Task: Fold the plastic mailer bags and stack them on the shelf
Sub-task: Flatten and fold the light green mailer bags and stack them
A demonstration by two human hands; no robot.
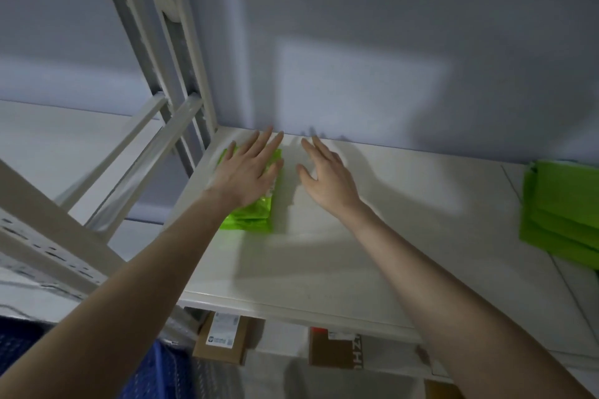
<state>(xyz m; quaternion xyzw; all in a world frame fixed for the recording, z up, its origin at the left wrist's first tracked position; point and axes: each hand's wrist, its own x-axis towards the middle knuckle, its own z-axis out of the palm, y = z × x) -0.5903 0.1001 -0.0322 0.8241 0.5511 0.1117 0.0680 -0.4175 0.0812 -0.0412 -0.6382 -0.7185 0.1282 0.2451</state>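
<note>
From the head camera I see my left hand (251, 168) lying flat, fingers straight and spread, on the folded mailer bags (256, 214), a small green stack at the far left of the shelf (324, 269), close to the wall. My right hand (327, 175) hovers just beside the stack, fingers relaxed and holding nothing. I judge this the stacking step, pressing the pile flat. Next I would reach for the unfolded green bags (564, 214) at the right.
</note>
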